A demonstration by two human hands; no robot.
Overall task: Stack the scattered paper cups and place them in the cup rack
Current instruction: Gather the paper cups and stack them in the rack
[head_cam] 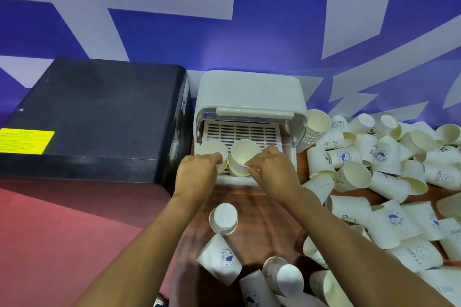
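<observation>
A white cup rack [249, 97] with a raised clear lid stands against the wall, its slotted tray showing. Two stacks of paper cups stand upright at the tray's front. My left hand [197, 174] pinches the rim of the left stack [212, 150]. My right hand [272, 169] pinches the front rim of the middle stack [243, 157]. Many loose white paper cups [374, 174] lie scattered over the table to the right. A short upside-down stack [223, 218] stands between my forearms.
A large black machine [94, 117] with a yellow label sits left of the rack. A leaning stack of cups [315, 127] rests against the rack's right side. More cups [274, 279] lie on the brown tabletop near me. A blue and white wall rises behind.
</observation>
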